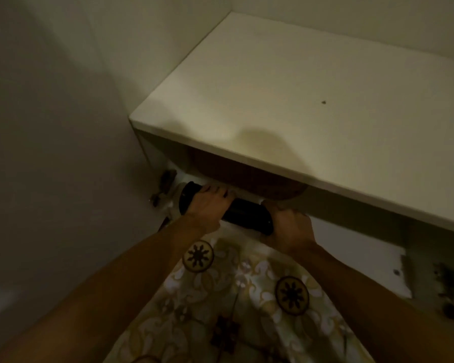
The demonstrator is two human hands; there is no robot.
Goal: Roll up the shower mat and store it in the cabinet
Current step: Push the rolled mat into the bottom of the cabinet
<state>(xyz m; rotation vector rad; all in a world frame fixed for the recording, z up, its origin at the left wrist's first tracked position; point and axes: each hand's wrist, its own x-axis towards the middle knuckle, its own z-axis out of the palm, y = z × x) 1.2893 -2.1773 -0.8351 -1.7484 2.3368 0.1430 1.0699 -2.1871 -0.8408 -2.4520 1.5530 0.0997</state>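
Both hands, left hand and right hand, grip rolled black mat at cabinet opening, under the top.

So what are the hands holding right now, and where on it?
Both grip the rolled black shower mat: the left hand near its left end, the right hand at its right end, at the cabinet opening.

cabinet interior hidden under its top, hinges blurred
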